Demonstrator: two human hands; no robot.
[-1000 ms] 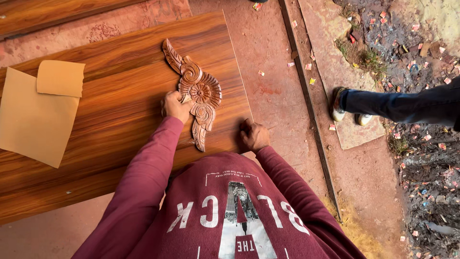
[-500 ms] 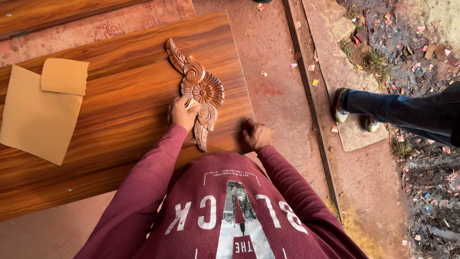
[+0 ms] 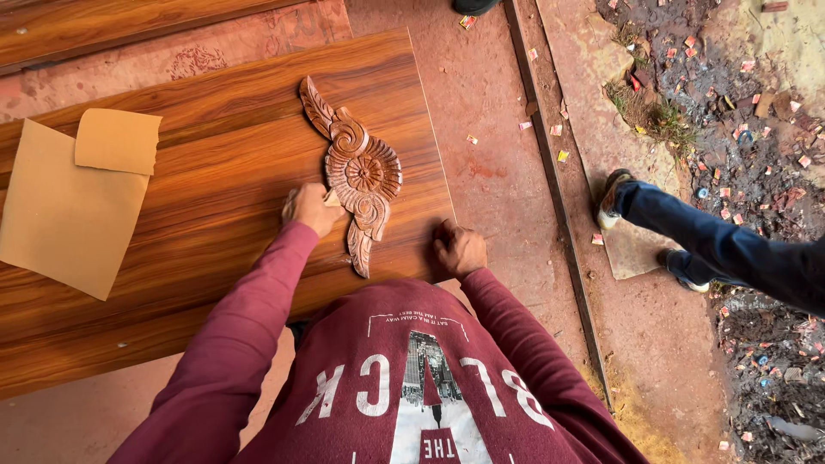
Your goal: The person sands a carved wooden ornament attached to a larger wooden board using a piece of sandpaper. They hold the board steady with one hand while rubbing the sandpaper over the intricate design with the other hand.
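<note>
Left hand [image 3: 311, 209] slid lower beside carved ornament [image 3: 359, 172], right hand [image 3: 459, 249] on board edge [image 3: 434, 163]

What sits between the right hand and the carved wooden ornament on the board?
Nothing visible. Bare board separates the right hand, resting at the board's corner, from the carved ornament. The left hand already touches the ornament's other side with a small piece of sandpaper.
</note>
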